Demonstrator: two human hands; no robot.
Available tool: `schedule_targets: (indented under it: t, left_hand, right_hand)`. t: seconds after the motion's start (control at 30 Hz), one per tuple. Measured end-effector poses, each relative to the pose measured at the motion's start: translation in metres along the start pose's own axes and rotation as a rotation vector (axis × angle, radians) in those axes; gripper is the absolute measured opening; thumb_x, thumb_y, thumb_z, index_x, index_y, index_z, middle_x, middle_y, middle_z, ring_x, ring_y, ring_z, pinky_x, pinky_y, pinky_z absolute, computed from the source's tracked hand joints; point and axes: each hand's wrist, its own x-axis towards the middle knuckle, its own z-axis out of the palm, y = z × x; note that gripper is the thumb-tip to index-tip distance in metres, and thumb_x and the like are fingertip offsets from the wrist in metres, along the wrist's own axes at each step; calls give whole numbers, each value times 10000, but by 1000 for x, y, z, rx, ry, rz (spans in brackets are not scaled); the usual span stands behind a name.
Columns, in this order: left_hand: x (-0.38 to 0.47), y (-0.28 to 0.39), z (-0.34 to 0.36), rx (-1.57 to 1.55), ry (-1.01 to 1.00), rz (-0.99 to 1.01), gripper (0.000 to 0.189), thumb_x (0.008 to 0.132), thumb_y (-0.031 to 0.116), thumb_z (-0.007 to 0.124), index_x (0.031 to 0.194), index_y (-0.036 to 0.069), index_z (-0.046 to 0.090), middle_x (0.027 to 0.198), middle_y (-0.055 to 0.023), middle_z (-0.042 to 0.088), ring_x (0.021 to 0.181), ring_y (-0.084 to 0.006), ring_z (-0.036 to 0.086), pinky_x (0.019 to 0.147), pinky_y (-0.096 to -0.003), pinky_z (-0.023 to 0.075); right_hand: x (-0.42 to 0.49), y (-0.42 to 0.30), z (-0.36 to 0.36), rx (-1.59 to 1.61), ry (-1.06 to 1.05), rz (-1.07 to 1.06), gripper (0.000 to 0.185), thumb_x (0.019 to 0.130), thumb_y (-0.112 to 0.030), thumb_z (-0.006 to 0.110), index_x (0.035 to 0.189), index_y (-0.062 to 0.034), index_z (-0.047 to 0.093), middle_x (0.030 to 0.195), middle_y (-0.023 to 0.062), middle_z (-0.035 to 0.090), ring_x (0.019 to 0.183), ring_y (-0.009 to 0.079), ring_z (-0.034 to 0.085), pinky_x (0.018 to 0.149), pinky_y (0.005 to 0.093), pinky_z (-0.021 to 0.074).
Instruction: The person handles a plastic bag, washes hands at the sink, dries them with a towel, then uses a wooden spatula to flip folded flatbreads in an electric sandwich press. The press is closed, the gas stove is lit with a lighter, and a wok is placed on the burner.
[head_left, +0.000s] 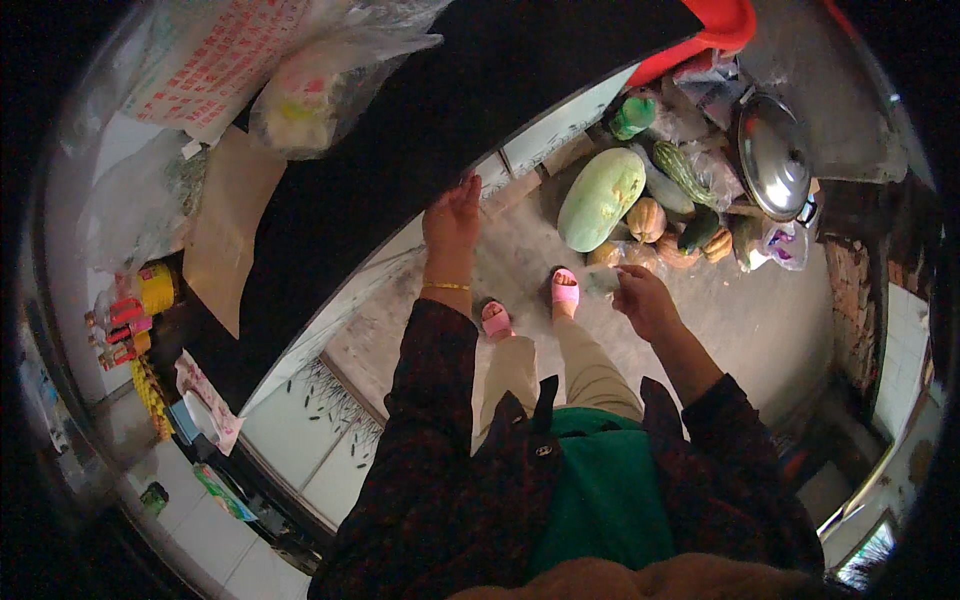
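My left hand (452, 217), with a yellow band at the wrist, is at the edge of a black countertop (420, 105). Its fingertips reach the edge, and I cannot tell whether they press on it or hold anything. Over the floor (720, 322), my right hand (646, 300) pinches a thin, pale, see-through piece (602, 280), possibly plastic film. Beyond that hand, a large pale green winter melon (602, 199) lies among ribbed orange pumpkins (646, 219), a dark green gourd (699, 229) and a striped green gourd (682, 172).
Clear plastic bags (300, 97), a cardboard piece (232, 232) and yellow-and-red containers (155, 289) stand on the counter. Patterned cabinet doors (315, 427) run below it. At right are a lidded metal pot (776, 157) and stacked bricks (851, 315). A red basin (720, 30) shows at top.
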Motion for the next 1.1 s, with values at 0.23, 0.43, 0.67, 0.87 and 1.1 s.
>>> schedule_targets:
  t: [0.23, 0.43, 0.67, 0.87, 1.1]
  left_hand:
    - [-75, 0, -26, 136, -146, -216, 325, 764, -25, 464, 1068, -22, 578, 1087, -157, 609, 1008, -287, 596, 915, -409, 493]
    - [-175, 32, -60, 442, -110, -485, 319, 781, 20, 431, 1060, -40, 574, 1042, -157, 614, 968, -258, 608, 885, -359, 494]
    - [-238, 95, -108, 1034, -100, -652, 209, 833, 111, 472, 926, -34, 590, 869, -119, 644, 853, -213, 609, 825, -364, 479]
    - [-262, 130, -123, 1309, -14, -608, 256, 856, 198, 551, 863, -54, 599, 757, -125, 652, 737, -206, 625, 741, -332, 487]
    - [-272, 141, -138, 1324, 78, -644, 293, 785, 219, 589, 891, -54, 605, 799, -115, 625, 780, -203, 579, 733, -322, 441]
  right_hand:
    - [27, 21, 22, -25, 69, -167, 275, 831, -86, 573, 1090, -59, 484, 766, 39, 526, 620, 145, 506, 552, 292, 436]
    - [61, 60, 31, -39, 107, -301, 169, 805, -31, 541, 970, -61, 522, 678, 52, 505, 603, 141, 528, 522, 264, 435]
    - [100, 130, 66, 41, 109, -168, 163, 810, -13, 509, 962, -27, 564, 866, 76, 568, 673, 181, 571, 591, 312, 508]
    - [151, 146, 115, -77, 61, -190, 259, 846, -51, 512, 1091, 9, 572, 963, 102, 601, 764, 200, 606, 687, 314, 522]
    - [235, 112, 184, 77, 132, -435, 273, 865, -57, 512, 1125, 22, 543, 1015, 121, 603, 795, 239, 627, 684, 339, 525]
